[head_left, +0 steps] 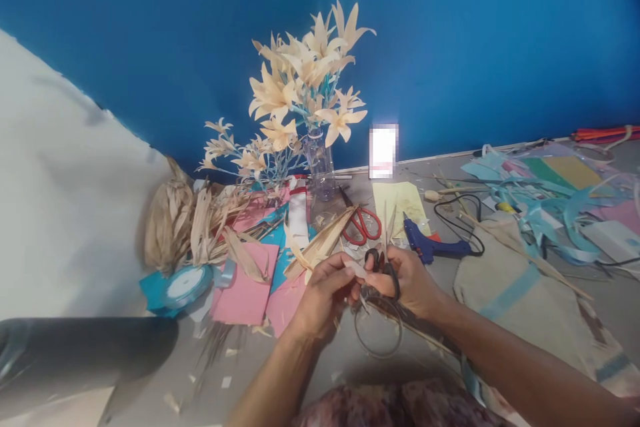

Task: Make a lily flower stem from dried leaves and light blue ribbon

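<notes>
My left hand (323,297) is closed, pinching a small pale strip (356,269) between thumb and fingers; I cannot tell if it is paper or husk. Black-handled scissors (389,230) are gripped in my right hand (413,287), blades pointing up and away, slightly parted. The right fingertips also meet the strip's near end. Below both hands lies a thin round ring (379,354). Just beyond them are red-handled scissors (364,227) and dry corn husks (323,247). A blue glue gun (427,242) rests right of my right hand.
A clear bottle (320,167) holding cream husk flowers (305,73) stands against the blue wall. Leftward lie pink sheets (245,290), a ribbon spool (187,287) and a husk bundle (170,223). Yellow paper (413,203), a black cord (460,199) and tangled blue ribbons (565,203) lie rightward.
</notes>
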Motion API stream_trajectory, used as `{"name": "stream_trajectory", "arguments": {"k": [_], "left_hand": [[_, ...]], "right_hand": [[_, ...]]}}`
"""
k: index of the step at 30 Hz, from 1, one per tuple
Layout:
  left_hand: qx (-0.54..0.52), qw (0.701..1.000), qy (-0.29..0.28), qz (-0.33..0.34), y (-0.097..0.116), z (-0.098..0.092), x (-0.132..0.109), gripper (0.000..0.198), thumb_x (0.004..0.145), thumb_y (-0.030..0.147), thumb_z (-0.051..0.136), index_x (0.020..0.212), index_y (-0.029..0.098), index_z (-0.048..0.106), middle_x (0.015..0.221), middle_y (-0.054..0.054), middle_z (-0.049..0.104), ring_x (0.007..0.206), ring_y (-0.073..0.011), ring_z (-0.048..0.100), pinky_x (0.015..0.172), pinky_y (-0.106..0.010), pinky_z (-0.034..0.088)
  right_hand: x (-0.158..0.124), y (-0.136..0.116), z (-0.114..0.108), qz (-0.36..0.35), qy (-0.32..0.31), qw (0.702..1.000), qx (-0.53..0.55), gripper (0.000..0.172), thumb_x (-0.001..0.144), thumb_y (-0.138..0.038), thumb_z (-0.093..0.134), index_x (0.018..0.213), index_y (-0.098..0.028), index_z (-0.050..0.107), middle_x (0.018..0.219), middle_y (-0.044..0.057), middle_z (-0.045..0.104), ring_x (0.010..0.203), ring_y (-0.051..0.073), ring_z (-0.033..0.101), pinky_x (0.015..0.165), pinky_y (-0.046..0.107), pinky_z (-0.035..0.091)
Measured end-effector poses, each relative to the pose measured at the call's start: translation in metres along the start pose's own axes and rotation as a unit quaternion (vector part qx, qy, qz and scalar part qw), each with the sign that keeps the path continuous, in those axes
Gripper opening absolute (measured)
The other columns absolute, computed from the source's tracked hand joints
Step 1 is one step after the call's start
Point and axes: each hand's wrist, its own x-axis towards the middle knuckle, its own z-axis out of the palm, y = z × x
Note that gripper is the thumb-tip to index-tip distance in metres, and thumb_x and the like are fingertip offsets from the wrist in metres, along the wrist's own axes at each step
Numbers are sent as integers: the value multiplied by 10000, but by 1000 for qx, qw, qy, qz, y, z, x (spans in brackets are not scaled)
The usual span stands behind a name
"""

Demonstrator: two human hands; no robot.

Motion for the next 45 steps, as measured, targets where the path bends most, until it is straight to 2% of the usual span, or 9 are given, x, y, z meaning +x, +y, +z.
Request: {"name": "stream_trajectory", "arguments": {"k": [6,8,12,18,28,35,40,42,45], "left_hand": [[-14,999,46,11,-1,3,0,157,702,232,731,696,136,606,614,2,585,502,-77,506,491,-191,359],[-17,998,52,15,3,-1,0,152,692,231,732,695,135,614,618,-6,602,513,-85,523,503,-194,370],[1,996,79,47,10,-11,-2,162,672,240,750,680,132,629,605,-18,625,539,-103,556,540,-206,396],[55,986,131,90,13,-23,-4,152,700,245,735,679,150,619,599,-8,630,546,-107,554,555,-213,397],[180,969,143,87,22,-22,-6,132,680,229,682,608,152,602,597,-28,634,555,-117,527,560,-225,403],[138,981,116,70,16,-34,-6,168,672,276,726,640,152,616,604,-29,639,496,-109,514,478,-211,371],[102,992,64,41,17,-40,-4,190,650,288,751,636,145,627,595,-44,647,466,-112,518,460,-219,374],[90,994,47,31,18,-38,-4,189,649,285,758,641,145,631,594,-42,647,464,-112,520,460,-219,375],[78,996,36,29,18,-30,-4,174,668,262,766,653,145,639,612,-31,645,513,-114,552,500,-215,396]], "right_hand": [[0,-6,-1,8,-32,999,-26,318,670,-388,782,769,-169,573,661,3,631,588,134,572,532,226,416],[1,-6,-5,13,-77,996,-50,400,696,-514,762,762,-160,589,640,4,612,531,106,515,488,213,366],[3,-1,-15,28,-208,972,-109,614,776,-749,557,674,-145,588,527,-1,541,419,70,362,415,217,241],[2,3,-16,84,-268,955,-97,633,708,-788,598,702,-157,544,559,27,595,434,80,397,429,210,261],[4,6,-17,85,-263,954,-114,584,720,-731,630,645,-161,528,507,21,576,448,97,431,453,213,277],[2,-2,-14,84,-260,951,-145,562,739,-694,631,565,-177,500,451,-4,531,430,84,382,445,213,270],[2,-1,-17,82,-284,945,-137,549,780,-671,615,580,-170,515,484,4,538,451,82,371,447,219,257],[3,0,-17,82,-268,953,-113,540,772,-673,626,622,-163,533,516,9,556,451,80,371,442,221,250],[4,-1,-13,61,-202,976,-51,507,719,-633,706,749,-145,572,604,0,569,479,76,390,456,216,274]]}}
